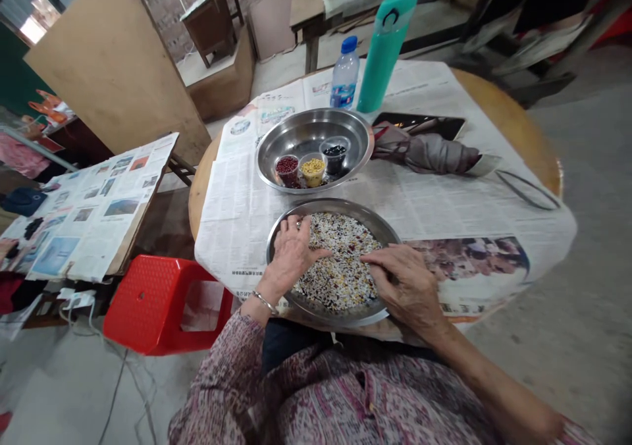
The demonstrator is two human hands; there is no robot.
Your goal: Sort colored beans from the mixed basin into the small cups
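A steel basin [336, 320] in front of me holds a mix of white rice-like grains [340, 254] with dark red, yellow and black beans scattered through it. My left hand [293, 247] rests over the basin's left side, its thumb stretched out across the grains and its fingers apart. From the right, my right hand [407, 284] reaches over the rim with its index finger extended to the grains and the thumb apart below. Behind stands a second steel basin [276, 129] with three clear cups: red beans [287, 166], yellow beans [313, 168] and black beans [335, 152].
Newspaper [232, 234] covers the round table [513, 116]. Beyond the basins stand a water bottle [345, 76] and a green bottle [388, 53]. A folded umbrella [424, 150] and a dark flat device [439, 126] lie to the right. A red stool [143, 307] is at the left.
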